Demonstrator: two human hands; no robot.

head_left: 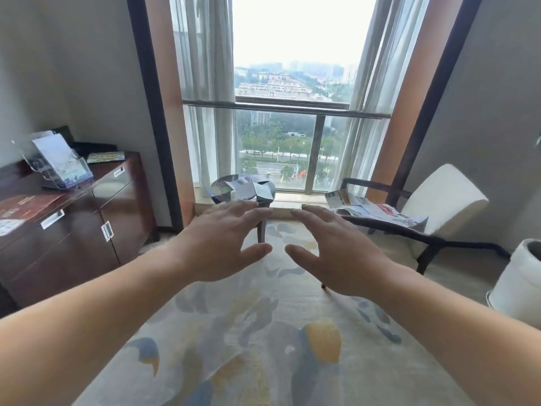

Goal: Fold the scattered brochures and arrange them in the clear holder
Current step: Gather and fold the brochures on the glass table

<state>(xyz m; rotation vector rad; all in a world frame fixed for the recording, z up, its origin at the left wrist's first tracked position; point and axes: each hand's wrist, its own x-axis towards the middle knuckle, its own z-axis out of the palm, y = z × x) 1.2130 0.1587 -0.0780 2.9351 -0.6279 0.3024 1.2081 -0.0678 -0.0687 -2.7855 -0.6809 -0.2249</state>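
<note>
Above carpet [263, 332], L & R hands [222, 241] [336, 253] stretched fwd, palms down, fingers spread, holding nothing.

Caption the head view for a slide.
Open left hand and right hand extend toward brochures on the side table and chair; clear holder sits on the cabinet.

Print on the brochures [377, 211] — none legible

Head-worn view, forward and downward
</note>
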